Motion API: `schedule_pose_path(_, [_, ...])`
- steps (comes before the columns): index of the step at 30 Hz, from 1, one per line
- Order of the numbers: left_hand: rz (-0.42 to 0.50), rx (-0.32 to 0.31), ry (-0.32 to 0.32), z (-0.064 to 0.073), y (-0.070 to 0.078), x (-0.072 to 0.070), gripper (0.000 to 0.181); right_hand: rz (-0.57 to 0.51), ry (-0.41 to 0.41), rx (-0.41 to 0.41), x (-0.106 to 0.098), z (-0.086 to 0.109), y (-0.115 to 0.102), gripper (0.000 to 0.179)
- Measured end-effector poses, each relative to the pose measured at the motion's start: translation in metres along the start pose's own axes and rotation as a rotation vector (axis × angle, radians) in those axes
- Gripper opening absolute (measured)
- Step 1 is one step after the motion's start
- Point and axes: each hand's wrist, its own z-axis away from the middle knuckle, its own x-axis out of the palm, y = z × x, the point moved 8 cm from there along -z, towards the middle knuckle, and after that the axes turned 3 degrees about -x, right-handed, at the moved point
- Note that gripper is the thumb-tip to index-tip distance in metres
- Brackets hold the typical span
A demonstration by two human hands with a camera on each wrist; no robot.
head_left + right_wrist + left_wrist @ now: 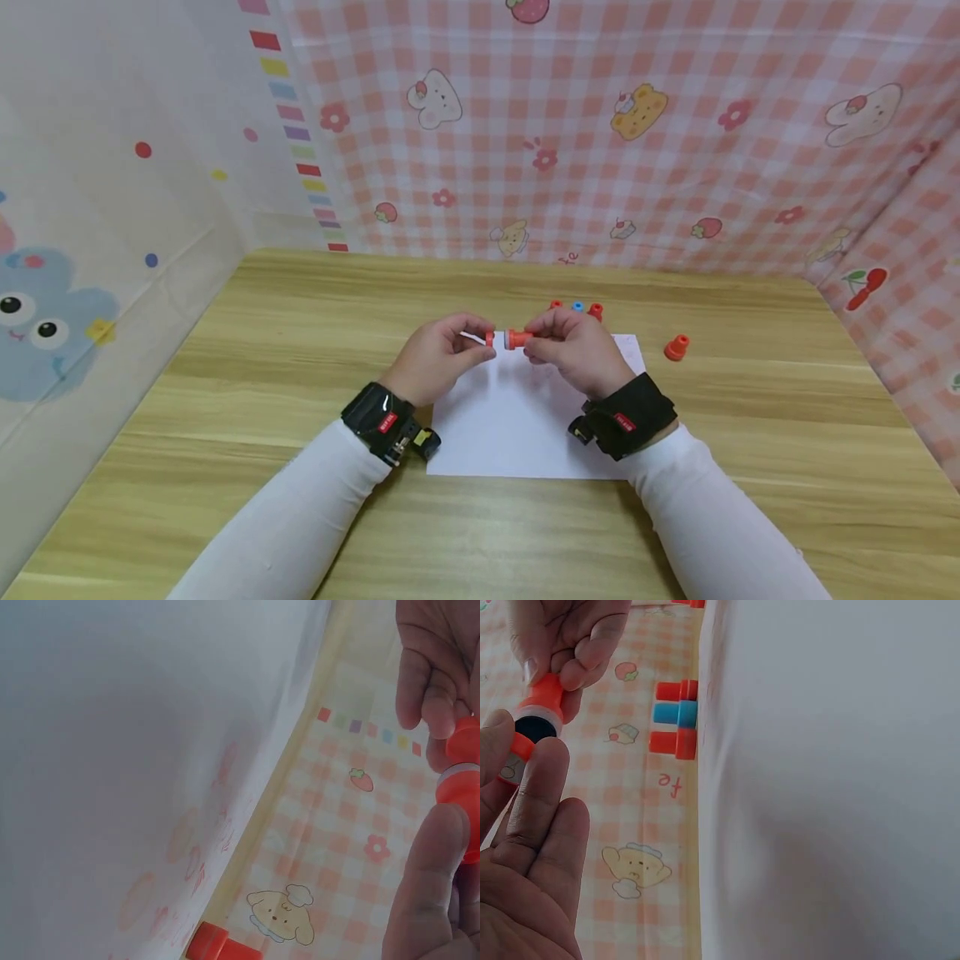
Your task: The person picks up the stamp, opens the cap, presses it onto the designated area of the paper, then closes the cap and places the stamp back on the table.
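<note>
Above the white paper point(517, 433), both hands meet with the two parts of a small toy stamp between them. My left hand point(438, 358) pinches the red cap point(511, 768) between thumb and fingertips; a small picture shows on its end. The right hand point(576, 348) grips the orange-red stamp point(517, 339) by its narrow handle. Its dark round face point(536, 729), inside a pale rim, points toward the cap. A narrow gap separates cap and stamp in the head view. Faint red prints point(195, 862) mark the paper near its far right corner.
Beyond the right hand stand a red stamp point(556, 304), a blue stamp point(577, 307) and another red stamp point(596, 312), partly hidden. One more red stamp point(677, 347) stands right of the paper. Patterned cloth point(480, 150) hangs behind the wooden table point(495, 542).
</note>
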Motion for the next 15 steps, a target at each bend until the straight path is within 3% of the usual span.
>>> schedule_pose_path(15, [0.033, 0.011, -0.025, 0.002, 0.0048, 0.0042, 0.025, -0.029, -0.04, -0.04, 0.0088, 0.0025, -0.0047, 0.016])
